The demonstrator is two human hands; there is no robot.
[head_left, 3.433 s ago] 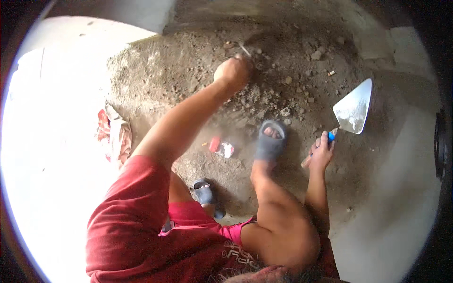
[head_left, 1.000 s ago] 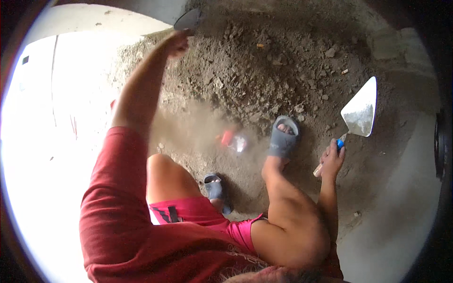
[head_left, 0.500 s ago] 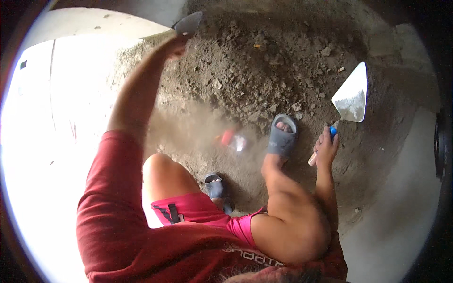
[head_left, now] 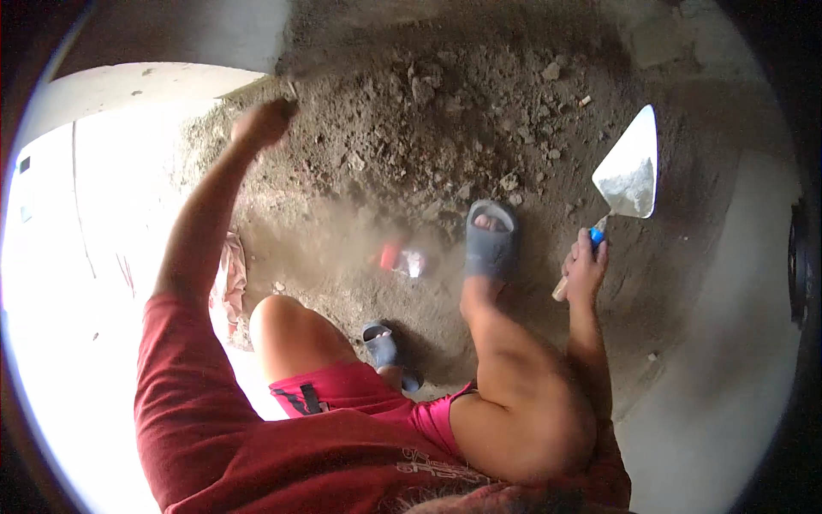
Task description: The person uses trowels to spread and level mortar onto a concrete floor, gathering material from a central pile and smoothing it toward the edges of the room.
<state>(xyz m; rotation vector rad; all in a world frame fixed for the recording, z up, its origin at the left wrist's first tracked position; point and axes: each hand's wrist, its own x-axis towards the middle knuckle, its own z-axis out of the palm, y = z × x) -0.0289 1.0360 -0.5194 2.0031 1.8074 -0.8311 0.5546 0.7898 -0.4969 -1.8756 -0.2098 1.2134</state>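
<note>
My left hand (head_left: 264,122) is closed on a dark-bladed tool at the top of the dirt heap; its blade is hard to make out now. My right hand (head_left: 585,270) grips the wooden, blue-banded handle of a trowel (head_left: 625,184), whose pale, dusty triangular blade is held beside the heap at right. Loose dirt and broken lumps (head_left: 428,128) cover the ground between the hands. A red-and-silver crumpled packet (head_left: 404,259) lies below them in hazy dust, left of my slippered right foot (head_left: 488,240).
My left foot (head_left: 381,347) stands lower down, near my bent knees. A pale crumpled sack (head_left: 229,274) lies at left beside a brightly lit surface. Walls (head_left: 154,77) edge the dirt at the top, and a grey surface (head_left: 702,360) runs along the right.
Since half a second ago my left hand has moved down and leftward, and the tool's blade shows less. The right hand and trowel have shifted slightly. The sack has come into sight.
</note>
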